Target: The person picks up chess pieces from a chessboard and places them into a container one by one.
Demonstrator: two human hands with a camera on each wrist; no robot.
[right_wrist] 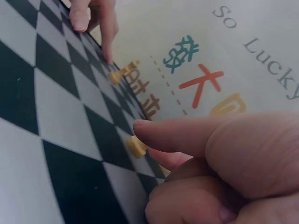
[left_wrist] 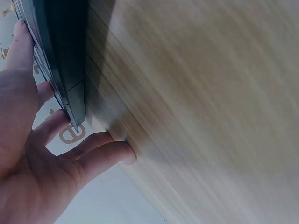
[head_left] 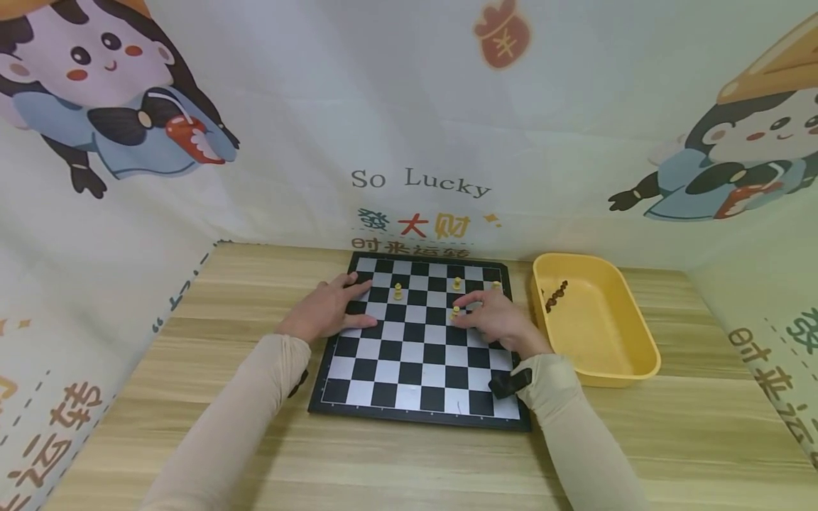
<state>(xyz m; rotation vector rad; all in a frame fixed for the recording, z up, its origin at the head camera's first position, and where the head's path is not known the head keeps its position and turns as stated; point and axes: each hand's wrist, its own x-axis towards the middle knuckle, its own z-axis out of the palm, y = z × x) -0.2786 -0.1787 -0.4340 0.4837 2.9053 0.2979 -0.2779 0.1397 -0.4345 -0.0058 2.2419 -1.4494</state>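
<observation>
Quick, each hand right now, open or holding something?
Left hand: open, spread at the black-and-white checkered board.
Right hand: at a small yellow chess piece; whether gripping cannot be told.

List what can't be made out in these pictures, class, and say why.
- Head view: the base of the far-right yellow piece, hidden by the right hand.
- Head view: the border marks on the chessboard, too small to read.
- Right wrist view: the rest of the left hand, cut off by the top edge.

The checkered board (head_left: 412, 372) is black and white, chess pieces (head_left: 398, 292) and tray (head_left: 597, 323) yellow.
</observation>
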